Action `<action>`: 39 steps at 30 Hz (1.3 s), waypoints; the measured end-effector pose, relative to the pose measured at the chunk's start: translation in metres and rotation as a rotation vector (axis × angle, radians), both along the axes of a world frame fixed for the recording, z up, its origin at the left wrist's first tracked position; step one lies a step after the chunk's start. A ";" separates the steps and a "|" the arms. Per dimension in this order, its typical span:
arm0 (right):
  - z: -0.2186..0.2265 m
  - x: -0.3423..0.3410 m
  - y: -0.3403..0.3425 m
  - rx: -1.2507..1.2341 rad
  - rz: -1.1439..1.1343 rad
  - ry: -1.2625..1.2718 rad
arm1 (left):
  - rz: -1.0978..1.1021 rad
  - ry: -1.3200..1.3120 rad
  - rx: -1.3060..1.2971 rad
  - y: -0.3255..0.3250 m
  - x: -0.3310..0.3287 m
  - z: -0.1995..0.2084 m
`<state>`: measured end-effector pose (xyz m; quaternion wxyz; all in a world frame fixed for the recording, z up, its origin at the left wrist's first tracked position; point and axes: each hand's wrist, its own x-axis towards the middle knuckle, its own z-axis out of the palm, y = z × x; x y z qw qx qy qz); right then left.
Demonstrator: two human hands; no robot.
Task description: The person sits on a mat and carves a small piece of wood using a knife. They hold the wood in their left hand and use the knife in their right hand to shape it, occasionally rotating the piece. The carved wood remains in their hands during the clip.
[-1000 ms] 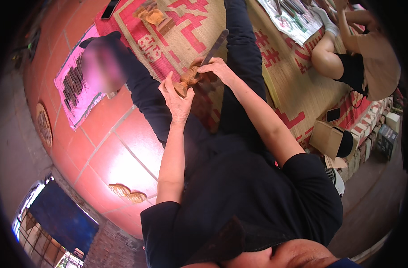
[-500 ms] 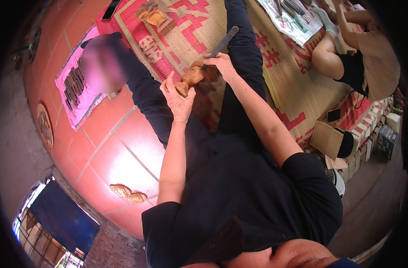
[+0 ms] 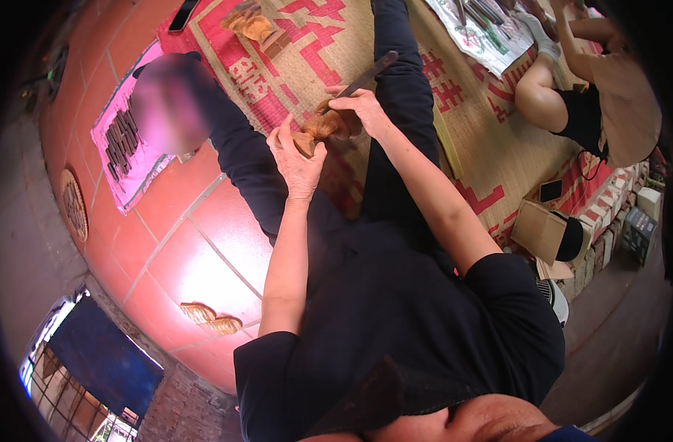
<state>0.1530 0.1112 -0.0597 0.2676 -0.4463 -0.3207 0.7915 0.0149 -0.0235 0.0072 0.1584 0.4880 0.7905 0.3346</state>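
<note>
My left hand is closed around the base of a small carved wooden piece, held between my legs above the mat. In my right hand is a long, flat, dark metal tool, its rounded end pointing up and away to the right. The tool's other end reaches the top of the carving, where my fingers partly hide it, so I cannot make out its working tip. The right fingers are bent around the tool, close beside the wood.
A second wooden carving lies on the patterned mat beyond my hands. Several dark tools rest on a pink cloth at left. Carved pieces lie on the tiles. At right, a person sits near a cardboard box.
The tool in my right hand has turned and shifted slightly, and its face looks darker. My right hand has moved a little left over the carving, which appears tilted or turned.
</note>
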 end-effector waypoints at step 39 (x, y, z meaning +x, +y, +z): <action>0.012 0.005 -0.005 -0.059 0.109 0.092 | -0.081 0.033 0.036 -0.001 0.004 0.004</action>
